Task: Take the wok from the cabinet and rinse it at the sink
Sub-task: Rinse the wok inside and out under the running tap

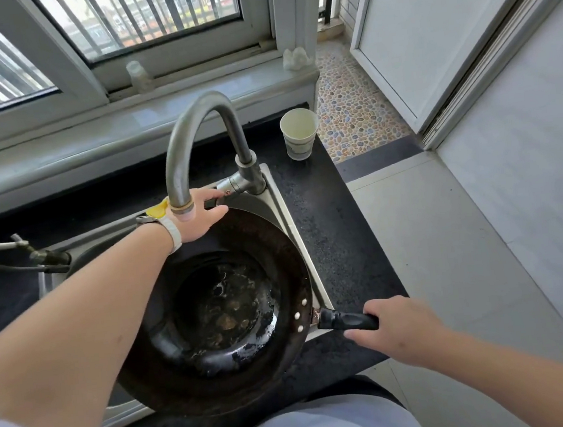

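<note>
Resting in the sink (296,236), the wok (230,304) sits below the tap (195,118), with its handle (349,320) pointing right and the right hand (398,329) wrapped round the end. At the far rim the left hand (198,221) pinches the lever (211,203). It seems wise to open the lever gently and hold the wok firm so water does not splash out.

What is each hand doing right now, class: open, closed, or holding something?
Left hand: fingers and thumb bracket the faucet lever; grip cannot be told.
Right hand: grips the wok handle.
</note>
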The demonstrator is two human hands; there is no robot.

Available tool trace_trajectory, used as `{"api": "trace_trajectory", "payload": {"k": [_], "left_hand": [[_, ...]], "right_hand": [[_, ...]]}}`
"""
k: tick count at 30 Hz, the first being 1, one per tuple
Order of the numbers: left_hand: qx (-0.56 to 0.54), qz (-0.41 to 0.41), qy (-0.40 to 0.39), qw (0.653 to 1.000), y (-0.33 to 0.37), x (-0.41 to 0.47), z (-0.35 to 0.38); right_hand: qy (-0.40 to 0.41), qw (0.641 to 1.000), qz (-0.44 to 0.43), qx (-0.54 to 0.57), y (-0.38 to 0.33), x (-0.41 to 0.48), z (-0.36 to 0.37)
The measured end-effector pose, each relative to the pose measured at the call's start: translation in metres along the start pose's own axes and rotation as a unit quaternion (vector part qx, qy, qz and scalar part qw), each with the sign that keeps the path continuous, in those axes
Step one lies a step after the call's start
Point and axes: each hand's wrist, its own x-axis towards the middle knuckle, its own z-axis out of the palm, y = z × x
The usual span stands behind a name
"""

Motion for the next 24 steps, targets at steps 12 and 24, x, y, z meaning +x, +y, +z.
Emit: {"api": "trace_trajectory", "payload": {"k": [12,24], "left_hand": [[0.006,0.015,-0.092,0.996,-0.017,0.011,-0.005],[0.005,-0.023,-0.002,1.0,-0.05,-0.075,-0.027]], "right_hand": [[-0.001,1.0,0.015,0.01,-0.001,-0.005,0.007],[-0.004,1.0,0.008,-0.009,-0.006,0.002,0.009]]}}
